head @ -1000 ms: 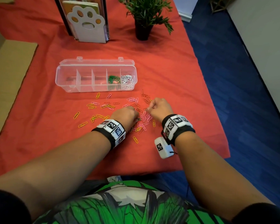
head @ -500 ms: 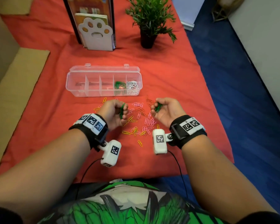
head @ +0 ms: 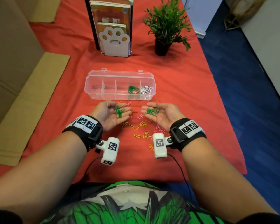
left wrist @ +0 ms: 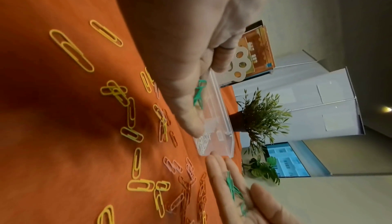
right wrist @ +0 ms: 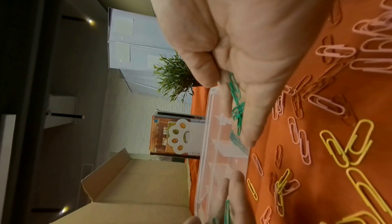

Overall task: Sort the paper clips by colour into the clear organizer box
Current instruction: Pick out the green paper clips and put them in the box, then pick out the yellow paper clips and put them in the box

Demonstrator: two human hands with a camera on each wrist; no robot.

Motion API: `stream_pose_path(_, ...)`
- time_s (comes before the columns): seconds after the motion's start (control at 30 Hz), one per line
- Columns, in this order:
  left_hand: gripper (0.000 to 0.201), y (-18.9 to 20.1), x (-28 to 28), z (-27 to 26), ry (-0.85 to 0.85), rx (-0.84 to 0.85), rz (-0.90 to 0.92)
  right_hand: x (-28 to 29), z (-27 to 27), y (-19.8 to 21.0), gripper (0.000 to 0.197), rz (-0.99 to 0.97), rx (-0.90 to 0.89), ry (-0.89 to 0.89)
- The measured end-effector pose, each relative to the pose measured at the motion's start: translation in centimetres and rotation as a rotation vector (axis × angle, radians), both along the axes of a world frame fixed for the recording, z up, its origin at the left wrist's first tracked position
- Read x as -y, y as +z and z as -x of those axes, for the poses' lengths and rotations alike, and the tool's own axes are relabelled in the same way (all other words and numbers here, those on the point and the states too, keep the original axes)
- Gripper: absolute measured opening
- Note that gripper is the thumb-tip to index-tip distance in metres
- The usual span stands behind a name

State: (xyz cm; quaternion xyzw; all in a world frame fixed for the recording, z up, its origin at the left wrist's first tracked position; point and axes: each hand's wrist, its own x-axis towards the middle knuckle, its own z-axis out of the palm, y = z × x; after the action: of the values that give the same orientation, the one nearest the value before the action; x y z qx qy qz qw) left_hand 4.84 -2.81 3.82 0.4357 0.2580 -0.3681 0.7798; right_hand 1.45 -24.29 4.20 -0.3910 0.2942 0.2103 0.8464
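The clear organizer box [head: 94, 94] lies open on the red cloth, with green clips [head: 133, 90] in its fourth compartment and white clips [head: 145, 91] in the rightmost. Just in front of it my left hand [head: 106, 118] is turned palm up, fingers relaxed, with a few green paper clips [head: 120, 112] lying on them. My right hand [head: 166, 118] mirrors it and carries green clips [head: 151, 111]. The left wrist view shows the clips [left wrist: 198, 95] on my fingers, as does the right wrist view [right wrist: 236, 100]. Loose yellow, pink and orange clips [head: 141, 126] lie under and between the hands.
A book stand with a white paw-shaped end [head: 114, 41] and a potted plant [head: 166, 26] stand behind the box. Cardboard [head: 23, 102] lies along the left. The cloth's right edge [head: 225, 110] drops to a blue floor.
Both hands were knuckles-up over the clip pile. They have since turned palm up, moved toward the box and uncurled, baring the green clips they gathered.
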Motion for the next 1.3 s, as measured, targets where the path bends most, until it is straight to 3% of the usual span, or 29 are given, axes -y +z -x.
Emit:
stream_pose_path(0.13, 0.028, 1.1, 0.5, -1.3, -0.064, 0.063, -0.137, -0.8, -0.6, -0.1, 0.026, 0.238, 0.006, 0.035)
stream_pose_path(0.27, 0.019, 3.1, 2.3, -4.3, -0.113, 0.144, -0.122, -1.4, -1.7, -0.2, 0.031, 0.583, 0.032, 0.163)
stream_pose_path(0.5, 0.015, 4.4, 4.2, -7.4, -0.065, 0.185, -0.174, -0.8, -4.2, 0.7, 0.022, 0.715, 0.107, 0.172)
stream_pose_path(0.7, 0.025, 3.0, 2.1, -5.2, 0.035, 0.377, -0.431, -3.0, -8.3, 1.9, 0.029, 1.004, 0.294, 0.233)
stream_pose_path(0.83, 0.021, 0.4, -0.9, -2.3, -0.147, 0.520, -0.773, -5.2, -9.6, 3.0, 0.050, 1.288, 0.355, 0.546)
stream_pose_path(0.9, 0.015, -1.1, -2.1, -0.8, -0.257, 0.544, -0.880, -5.6, -9.4, 3.1, 0.058, 1.327, 0.343, 0.548)
stream_pose_path(1.0, 0.009, -2.4, -2.9, 1.2, -0.433, 0.555, -1.007, -5.8, -7.5, 3.0, 0.040, 1.438, 0.427, 0.541)
stream_pose_path(1.2, 0.022, -2.3, -1.4, 3.0, -0.665, 0.716, -1.210, -5.0, -0.6, -0.7, 0.022, 1.555, 0.392, 1.020)
stream_pose_path(1.3, 0.023, -3.0, -0.4, 2.7, -0.697, 0.767, -1.264, -5.3, 2.6, -3.0, 0.021, 1.631, 0.449, 1.110)
